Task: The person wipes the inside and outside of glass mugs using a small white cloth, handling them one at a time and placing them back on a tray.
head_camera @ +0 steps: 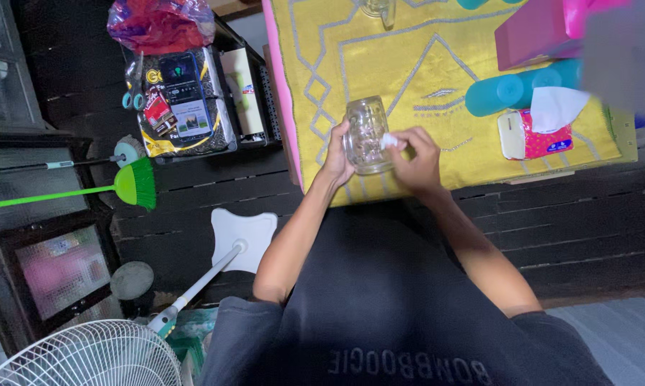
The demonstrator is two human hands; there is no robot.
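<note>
gripping a glass mug [365, 132] over yellow cloth [401, 64], dark plank floor [565, 214] below.

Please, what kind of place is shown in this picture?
Probably a room in a home: a table with a yellow patterned cloth, a green broom and a white fan on a dark wooden floor. The left hand holds a glass mug.

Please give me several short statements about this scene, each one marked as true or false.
1. The left hand holds a clear glass mug. True.
2. The right hand holds a green sponge. False: it pinches a small white piece against the mug.
3. The mug is over a yellow patterned cloth. True.
4. The green broom lies on the cloth. False: it lies on the dark floor, far left.
5. A white tissue sticks out of a pack. True.
</note>
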